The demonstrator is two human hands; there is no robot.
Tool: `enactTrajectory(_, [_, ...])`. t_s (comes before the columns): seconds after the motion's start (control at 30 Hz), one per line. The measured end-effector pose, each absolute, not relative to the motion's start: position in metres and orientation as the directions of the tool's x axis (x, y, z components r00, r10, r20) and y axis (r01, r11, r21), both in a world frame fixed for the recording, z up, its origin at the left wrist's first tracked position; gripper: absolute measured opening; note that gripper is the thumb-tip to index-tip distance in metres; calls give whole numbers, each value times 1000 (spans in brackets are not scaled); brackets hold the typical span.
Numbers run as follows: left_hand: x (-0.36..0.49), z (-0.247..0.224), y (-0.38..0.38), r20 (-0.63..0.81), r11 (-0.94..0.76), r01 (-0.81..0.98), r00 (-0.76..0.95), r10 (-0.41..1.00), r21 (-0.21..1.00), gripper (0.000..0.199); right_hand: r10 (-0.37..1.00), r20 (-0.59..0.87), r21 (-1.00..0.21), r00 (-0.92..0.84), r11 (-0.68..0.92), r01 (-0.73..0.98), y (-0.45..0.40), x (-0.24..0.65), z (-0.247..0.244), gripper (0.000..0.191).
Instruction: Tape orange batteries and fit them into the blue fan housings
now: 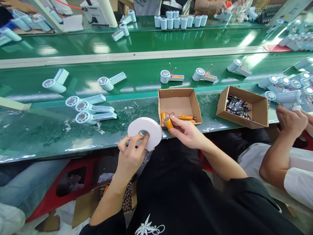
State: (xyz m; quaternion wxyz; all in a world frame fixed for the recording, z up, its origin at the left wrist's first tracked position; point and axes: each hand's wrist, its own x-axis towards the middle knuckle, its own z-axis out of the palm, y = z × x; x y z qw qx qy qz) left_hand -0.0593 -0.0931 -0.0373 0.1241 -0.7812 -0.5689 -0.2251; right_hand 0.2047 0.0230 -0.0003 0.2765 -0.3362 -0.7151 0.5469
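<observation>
A wide roll of white tape (152, 130) is at the bench's front edge, gripped by my left hand (132, 150) with fingers at its core hole. My right hand (189, 133) pinches an orange cylindrical battery (168, 124) with a thin red wire, just right of the roll. Behind that hand stands an open cardboard box (179, 98), where several more orange batteries (186, 117) lie near its front wall. On the green belt beyond are pale blue fan housings with handles; one housing (165, 76) holds an orange battery and has wires sticking up.
Three pale blue housings (84, 117) lie left of the roll. A second cardboard box (259, 112) with small circuit boards stands to the right. Beside it a co-worker's hands (292, 120) hold a housing among several others. More workers' hands and housings line the far side.
</observation>
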Motion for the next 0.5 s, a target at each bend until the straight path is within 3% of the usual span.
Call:
enactTrajectory(0.2, [-60, -33, -88, 505, -343, 939, 296, 811, 0, 75, 762, 57, -923, -645, 286, 256, 10, 200, 2, 45])
enactTrajectory(0.3, [-62, -29, -86, 514, -375, 927, 334, 790, -25, 76, 743, -38, -933, -668, 213, 290, 13, 200, 6, 29])
enactTrajectory(0.4, [-58, -28, -85, 510, -358, 934, 312, 802, -8, 73, 788, -53, -993, -614, 26, 119, 16, 195, 0, 26])
enactTrajectory(0.5, [-46, -34, -81, 556, -259, 966, 228, 799, -24, 64, 936, 12, -976, -353, -66, -207, 7, 174, -16, 41])
